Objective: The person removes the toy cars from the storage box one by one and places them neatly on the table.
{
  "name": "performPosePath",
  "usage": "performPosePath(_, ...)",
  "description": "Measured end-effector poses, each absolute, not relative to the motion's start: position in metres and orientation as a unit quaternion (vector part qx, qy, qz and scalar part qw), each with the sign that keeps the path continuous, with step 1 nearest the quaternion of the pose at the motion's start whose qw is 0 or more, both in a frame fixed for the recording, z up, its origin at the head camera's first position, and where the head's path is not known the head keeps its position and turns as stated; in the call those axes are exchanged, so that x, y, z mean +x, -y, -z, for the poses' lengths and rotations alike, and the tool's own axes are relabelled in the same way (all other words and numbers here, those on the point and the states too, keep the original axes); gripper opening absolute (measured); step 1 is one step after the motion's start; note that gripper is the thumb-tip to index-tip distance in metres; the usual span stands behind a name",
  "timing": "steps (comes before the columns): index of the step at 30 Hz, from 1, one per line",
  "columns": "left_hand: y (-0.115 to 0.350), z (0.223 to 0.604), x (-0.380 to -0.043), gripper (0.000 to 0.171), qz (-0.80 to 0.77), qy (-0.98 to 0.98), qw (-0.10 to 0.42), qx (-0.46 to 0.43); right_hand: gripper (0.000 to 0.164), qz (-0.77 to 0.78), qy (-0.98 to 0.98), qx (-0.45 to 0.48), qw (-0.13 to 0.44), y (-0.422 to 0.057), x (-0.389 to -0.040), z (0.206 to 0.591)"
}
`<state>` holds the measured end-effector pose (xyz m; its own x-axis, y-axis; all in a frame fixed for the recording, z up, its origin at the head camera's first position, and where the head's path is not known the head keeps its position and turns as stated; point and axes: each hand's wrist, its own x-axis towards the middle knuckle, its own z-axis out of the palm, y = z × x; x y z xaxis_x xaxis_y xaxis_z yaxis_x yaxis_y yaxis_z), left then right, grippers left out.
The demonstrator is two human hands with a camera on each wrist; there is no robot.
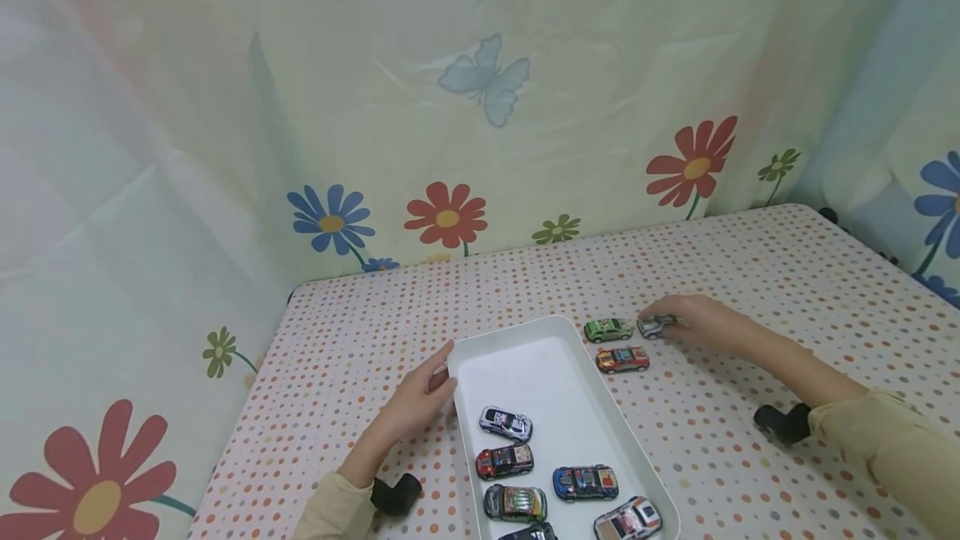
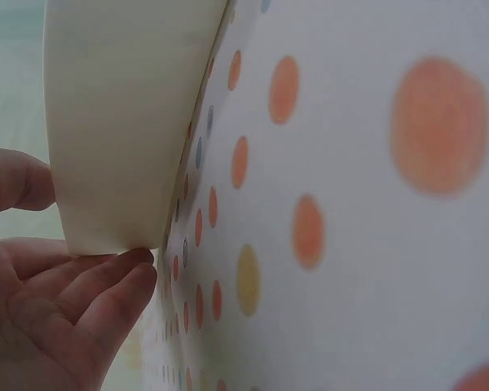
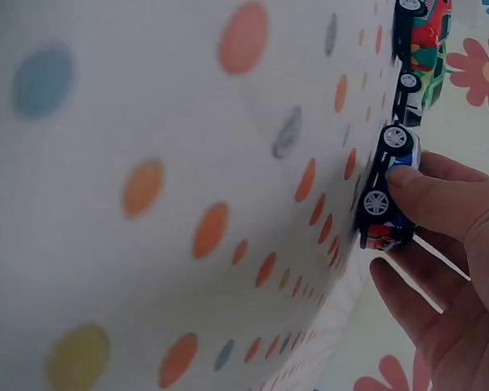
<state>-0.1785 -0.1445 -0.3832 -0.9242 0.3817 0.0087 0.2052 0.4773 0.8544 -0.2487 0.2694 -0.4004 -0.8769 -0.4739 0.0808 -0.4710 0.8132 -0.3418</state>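
My left hand (image 1: 422, 394) holds the white tray (image 1: 561, 325) at its far left corner. In the left wrist view the thumb (image 2: 24, 181) lies at the rim, while the fingertips touch the end wall. Beyond the tray's right side, my right hand (image 1: 701, 323) pinches a small toy car (image 1: 654, 325) on the table. The right wrist view shows this toy car (image 3: 391, 181) with dark blue sides, its wheels at the tablecloth, thumb on the near side. Just left of it stand a green toy car (image 1: 608, 330) and a red-and-yellow toy car (image 1: 622, 359).
Several toy cars lie in the tray's near half, among them a white-and-purple one (image 1: 506, 423), a red-and-black one (image 1: 505, 461) and a blue one (image 1: 586, 482). A dotted cloth (image 1: 360, 315) covers the table. Flowered curtains (image 1: 570, 148) hang behind it.
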Motion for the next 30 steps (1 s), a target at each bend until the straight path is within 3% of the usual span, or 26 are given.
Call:
performPosePath(6, 0.148, 0.397, -0.187, 0.053, -0.479, -0.856, 0.087, 0.177, 0.043, 0.162, -0.956, -0.244, -0.021, -0.257, -0.229, 0.379)
performPosePath(12, 0.155, 0.415, -0.196, 0.056, -0.499, -0.843, 0.084, 0.18, 0.039, 0.173, -0.917, -0.35, -0.085, -0.211, -0.178, 0.363)
performPosePath(21, 0.152, 0.413, -0.194, 0.055, -0.482, -0.855, 0.086, 0.172, 0.034, 0.171, -0.84, -0.514, -0.029, -0.161, -0.126, 0.382)
performPosePath(30, 0.143, 0.379, -0.176, 0.052, -0.484, -0.853, 0.089, 0.174, 0.039, 0.095, -0.843, -0.53, -0.016, -0.143, -0.116, 0.395)
